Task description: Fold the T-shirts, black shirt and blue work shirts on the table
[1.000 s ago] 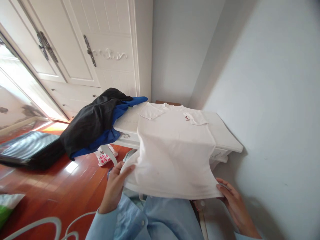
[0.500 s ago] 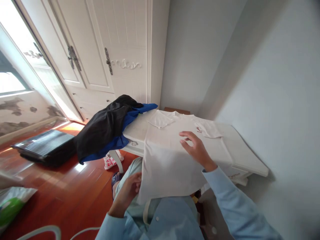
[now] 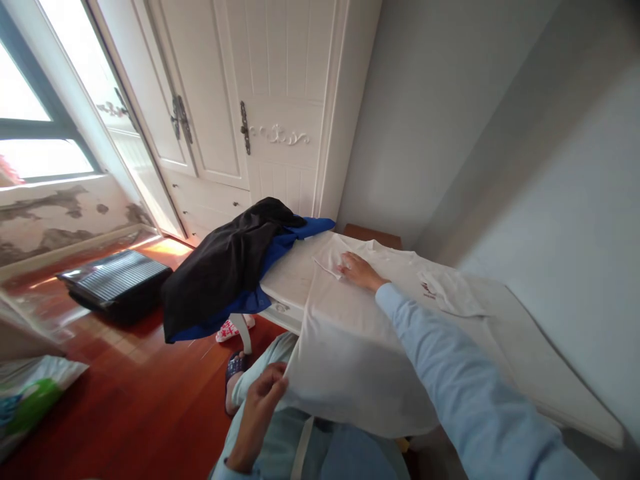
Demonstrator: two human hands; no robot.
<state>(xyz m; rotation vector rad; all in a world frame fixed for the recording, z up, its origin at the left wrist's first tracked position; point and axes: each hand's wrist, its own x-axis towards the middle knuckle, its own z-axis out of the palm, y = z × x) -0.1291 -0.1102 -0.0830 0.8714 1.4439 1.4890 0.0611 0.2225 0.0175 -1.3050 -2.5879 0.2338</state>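
Note:
A white T-shirt [image 3: 360, 333] is spread over a white table [image 3: 287, 270], its lower part hanging over the front edge toward my lap. Both sleeves lie folded inward, and a small dark red print shows near the right sleeve. At the left side of the hanging hem, my left hand [image 3: 263, 400] is closed, thumb and fingers pinching the shirt's edge. My right hand [image 3: 359, 270] reaches across the shirt to the left sleeve, its bent fingers closed on the fabric there; the fingertips are partly hidden.
Black and blue garments [image 3: 225, 267] drape over the table's left end. A black case with a ridged top [image 3: 117, 283] lies on the wooden floor, near a plastic bag [image 3: 37, 400]. A white wardrobe [image 3: 285, 87] stands behind, and a grey wall borders the right.
My right hand has moved from above the shirt's middle to its left sleeve. My left hand stays at the hem's left edge. The view has shifted, so the scene sits farther right.

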